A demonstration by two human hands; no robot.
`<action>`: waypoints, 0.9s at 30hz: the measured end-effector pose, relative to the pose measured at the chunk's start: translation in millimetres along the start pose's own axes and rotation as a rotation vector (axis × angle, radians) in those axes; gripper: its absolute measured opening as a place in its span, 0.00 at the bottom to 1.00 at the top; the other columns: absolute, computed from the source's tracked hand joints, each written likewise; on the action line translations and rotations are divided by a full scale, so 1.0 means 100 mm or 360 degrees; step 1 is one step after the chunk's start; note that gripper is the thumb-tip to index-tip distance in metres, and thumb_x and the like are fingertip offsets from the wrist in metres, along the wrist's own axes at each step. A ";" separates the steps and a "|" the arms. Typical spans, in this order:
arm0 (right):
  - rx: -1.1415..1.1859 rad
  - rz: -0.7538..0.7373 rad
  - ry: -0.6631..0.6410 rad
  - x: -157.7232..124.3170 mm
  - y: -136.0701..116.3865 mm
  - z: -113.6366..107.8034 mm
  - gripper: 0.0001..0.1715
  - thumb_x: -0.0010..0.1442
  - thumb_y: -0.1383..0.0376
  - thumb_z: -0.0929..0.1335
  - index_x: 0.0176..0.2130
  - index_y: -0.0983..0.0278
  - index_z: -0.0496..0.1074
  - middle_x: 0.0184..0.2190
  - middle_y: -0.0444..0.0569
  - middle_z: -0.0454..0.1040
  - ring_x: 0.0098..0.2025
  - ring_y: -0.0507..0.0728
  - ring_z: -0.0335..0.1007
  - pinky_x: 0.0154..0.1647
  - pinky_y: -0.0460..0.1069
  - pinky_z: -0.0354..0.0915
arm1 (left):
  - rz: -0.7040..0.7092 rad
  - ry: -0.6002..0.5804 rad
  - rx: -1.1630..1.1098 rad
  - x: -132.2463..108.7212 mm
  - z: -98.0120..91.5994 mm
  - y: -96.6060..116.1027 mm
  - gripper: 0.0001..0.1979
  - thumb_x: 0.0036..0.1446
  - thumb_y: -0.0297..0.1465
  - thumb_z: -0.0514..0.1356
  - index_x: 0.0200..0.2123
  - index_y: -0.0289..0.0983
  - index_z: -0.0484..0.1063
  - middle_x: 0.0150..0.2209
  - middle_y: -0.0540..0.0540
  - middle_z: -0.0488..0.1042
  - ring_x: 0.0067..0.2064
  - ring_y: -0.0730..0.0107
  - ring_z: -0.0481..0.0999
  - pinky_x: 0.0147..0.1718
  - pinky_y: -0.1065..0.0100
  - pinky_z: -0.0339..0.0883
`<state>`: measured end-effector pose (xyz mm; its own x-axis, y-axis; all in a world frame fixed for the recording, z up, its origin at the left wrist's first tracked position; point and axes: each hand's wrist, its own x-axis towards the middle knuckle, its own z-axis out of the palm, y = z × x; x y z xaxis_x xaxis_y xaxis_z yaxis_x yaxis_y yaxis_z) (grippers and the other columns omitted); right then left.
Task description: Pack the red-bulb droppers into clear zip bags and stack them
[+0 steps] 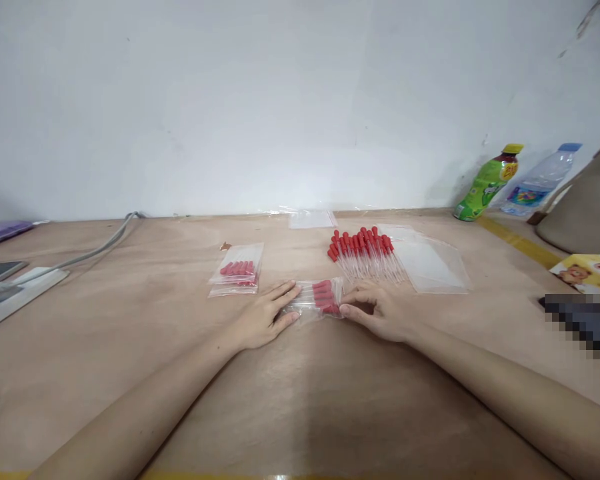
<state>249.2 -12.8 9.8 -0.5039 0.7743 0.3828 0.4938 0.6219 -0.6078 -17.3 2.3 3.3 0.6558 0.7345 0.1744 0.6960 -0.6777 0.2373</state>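
Between my hands, flat on the table, lies a clear plastic zip bag [306, 301] with several red-bulbed droppers [323, 294] inside, bulbs to the right. My left hand [266, 316] rests on the bag's left end, fingers stretched and apart. At the right edge, the thumb and fingers of my right hand [377, 311] close on the bag; part of the grip is hidden. Beyond my right hand is a pile of loose droppers [363, 250] with red bulbs and clear stems. Left of the middle, filled bags [237, 267] of droppers lie stacked.
Flat clear bags [437, 263] lie right of the pile, and another bag [311, 219] lies by the wall. A green-labelled bottle [487, 183] and a water bottle [543, 180] stand back right. A grey cable [103, 248] and a phone [3, 271] are at the left.
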 end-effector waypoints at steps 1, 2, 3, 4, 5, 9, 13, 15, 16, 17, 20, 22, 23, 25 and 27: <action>0.0026 0.0074 0.0024 0.00 -0.01 0.03 0.11 0.56 0.58 0.66 0.34 0.60 0.75 0.30 0.46 0.74 0.34 0.53 0.67 0.36 0.49 0.62 | 0.0005 0.0000 0.0003 0.00 0.00 0.00 0.25 0.63 0.40 0.47 0.61 0.40 0.51 0.62 0.45 0.52 0.63 0.63 0.51 0.59 0.58 0.51; 0.0048 0.0138 0.0056 0.00 0.00 0.08 0.11 0.55 0.57 0.66 0.34 0.60 0.75 0.28 0.45 0.73 0.32 0.53 0.67 0.33 0.48 0.62 | 0.0008 0.0000 0.0004 0.00 0.00 0.00 0.25 0.63 0.40 0.47 0.61 0.39 0.51 0.62 0.44 0.52 0.63 0.63 0.51 0.59 0.58 0.51; 0.0068 0.0188 0.0081 0.01 0.01 0.12 0.11 0.55 0.57 0.67 0.34 0.60 0.75 0.27 0.45 0.73 0.30 0.52 0.66 0.32 0.48 0.62 | 0.0009 0.0002 0.0005 0.01 0.01 0.00 0.25 0.63 0.40 0.47 0.61 0.39 0.51 0.62 0.44 0.52 0.63 0.63 0.51 0.59 0.58 0.51; 0.0090 0.0228 0.0102 0.01 0.02 0.16 0.10 0.55 0.58 0.67 0.33 0.61 0.75 0.27 0.44 0.73 0.29 0.52 0.66 0.31 0.47 0.62 | 0.0008 0.0004 0.0005 0.01 0.01 0.00 0.25 0.63 0.40 0.47 0.61 0.39 0.51 0.62 0.44 0.52 0.63 0.62 0.51 0.59 0.58 0.51; 0.0103 0.0257 0.0131 0.01 0.03 0.20 0.10 0.55 0.59 0.66 0.33 0.61 0.74 0.28 0.44 0.74 0.29 0.52 0.67 0.31 0.47 0.62 | 0.0006 0.0006 0.0005 0.01 0.01 0.00 0.25 0.63 0.40 0.47 0.61 0.39 0.51 0.62 0.44 0.52 0.63 0.62 0.51 0.59 0.58 0.51; -0.0099 0.0240 0.0289 0.00 0.04 0.23 0.06 0.55 0.62 0.66 0.31 0.61 0.71 0.30 0.45 0.74 0.34 0.54 0.69 0.40 0.52 0.61 | 0.0013 0.0009 -0.0002 0.00 0.01 0.00 0.26 0.63 0.41 0.47 0.62 0.40 0.49 0.62 0.45 0.51 0.63 0.62 0.50 0.59 0.58 0.51; -0.0377 0.0206 0.0373 -0.01 -0.01 0.17 0.10 0.52 0.63 0.68 0.37 0.62 0.68 0.29 0.45 0.75 0.36 0.57 0.70 0.44 0.56 0.60 | 0.0003 -0.0024 0.0007 0.00 0.00 -0.01 0.25 0.63 0.40 0.46 0.62 0.42 0.49 0.63 0.46 0.49 0.63 0.62 0.49 0.59 0.58 0.50; -0.0504 0.0206 0.0480 -0.01 -0.05 0.15 0.17 0.52 0.63 0.68 0.43 0.63 0.66 0.29 0.47 0.75 0.37 0.58 0.70 0.44 0.56 0.60 | -0.0017 -0.0051 0.0025 -0.01 0.00 -0.01 0.25 0.63 0.41 0.46 0.62 0.43 0.49 0.63 0.46 0.48 0.63 0.61 0.49 0.59 0.57 0.50; -0.0589 0.0160 0.0496 -0.01 -0.07 0.14 0.20 0.53 0.63 0.67 0.46 0.64 0.65 0.32 0.49 0.75 0.39 0.59 0.70 0.45 0.57 0.60 | -0.0019 -0.0057 0.0033 -0.01 0.00 -0.01 0.24 0.63 0.41 0.46 0.61 0.43 0.50 0.64 0.46 0.47 0.63 0.61 0.49 0.59 0.57 0.51; -0.0680 0.0073 0.0473 -0.01 -0.08 0.13 0.20 0.54 0.63 0.66 0.48 0.63 0.65 0.36 0.51 0.75 0.42 0.59 0.69 0.46 0.58 0.59 | -0.0015 -0.0059 0.0040 -0.01 0.00 -0.01 0.24 0.63 0.41 0.46 0.61 0.43 0.50 0.64 0.46 0.47 0.63 0.61 0.49 0.58 0.57 0.51; -0.0917 -0.0298 0.0241 -0.01 -0.10 0.11 0.16 0.58 0.61 0.64 0.47 0.59 0.69 0.49 0.51 0.70 0.50 0.60 0.65 0.55 0.61 0.50 | 0.0022 -0.0056 0.0055 -0.01 0.00 -0.02 0.24 0.64 0.40 0.46 0.62 0.44 0.49 0.64 0.46 0.46 0.63 0.62 0.50 0.58 0.58 0.51; -0.0997 -0.0437 0.0124 -0.01 -0.08 0.10 0.17 0.60 0.58 0.62 0.46 0.60 0.70 0.48 0.50 0.71 0.51 0.59 0.64 0.59 0.62 0.42 | 0.0043 -0.0067 0.0086 -0.01 0.00 -0.02 0.24 0.64 0.39 0.45 0.62 0.43 0.49 0.64 0.46 0.46 0.63 0.62 0.49 0.58 0.58 0.51; -0.1017 -0.0463 0.0097 -0.02 -0.05 0.09 0.18 0.60 0.57 0.62 0.47 0.61 0.70 0.46 0.50 0.72 0.50 0.59 0.65 0.60 0.62 0.41 | 0.0055 -0.0066 0.0119 -0.01 0.00 -0.03 0.23 0.65 0.38 0.45 0.62 0.42 0.49 0.64 0.45 0.46 0.63 0.62 0.48 0.58 0.57 0.51; -0.1024 -0.0485 0.0048 -0.03 -0.01 0.06 0.19 0.61 0.58 0.61 0.46 0.63 0.71 0.42 0.50 0.75 0.48 0.58 0.67 0.61 0.61 0.41 | 0.0097 -0.0026 0.0226 0.00 -0.01 -0.05 0.23 0.65 0.37 0.44 0.61 0.41 0.50 0.64 0.44 0.46 0.64 0.60 0.47 0.59 0.54 0.49; -0.1002 -0.0509 -0.0030 -0.03 0.02 0.02 0.18 0.61 0.58 0.60 0.45 0.63 0.71 0.40 0.50 0.76 0.47 0.57 0.67 0.60 0.60 0.44 | 0.0155 0.0089 0.0380 0.01 -0.02 -0.07 0.21 0.64 0.35 0.46 0.60 0.40 0.54 0.63 0.42 0.47 0.64 0.57 0.47 0.58 0.50 0.47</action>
<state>250.5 -14.1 5.8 -0.7020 0.5437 0.4600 0.6328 0.7725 0.0528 -21.9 7.9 4.2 0.7106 0.6615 0.2398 0.6839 -0.7294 -0.0145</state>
